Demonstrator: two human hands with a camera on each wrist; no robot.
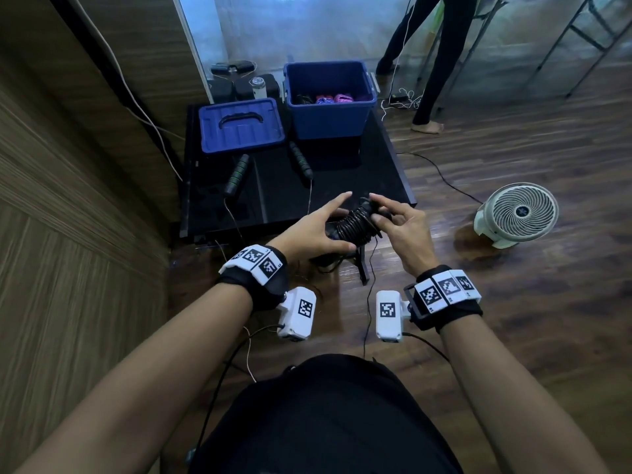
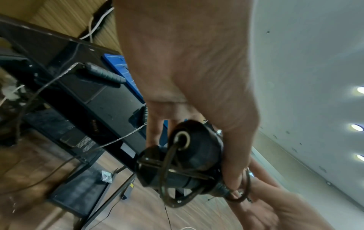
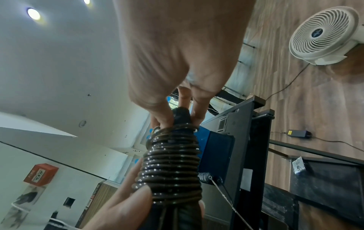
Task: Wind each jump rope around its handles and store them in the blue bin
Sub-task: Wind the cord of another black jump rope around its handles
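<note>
Between the left hand [image 1: 316, 230], gripping one end, and the right hand [image 1: 402, 224], pinching the other, the black rope [image 1: 357, 225] looks nearly wound, some ropes already in the bin [image 1: 328, 121] beyond, the green-handled rope [image 1: 236, 176] on the worktop [image 1: 376, 172] still unwound.

Coiled black jump rope [image 1: 357, 224], open blue bin [image 1: 329, 100]

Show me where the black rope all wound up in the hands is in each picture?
Head view: the wound rope is at the middle, between the left hand and right hand.
Left wrist view: lower middle, seen end-on, under the thumb.
Right wrist view: lower middle, coils stacked.
Shared landmark: the black table.
</note>
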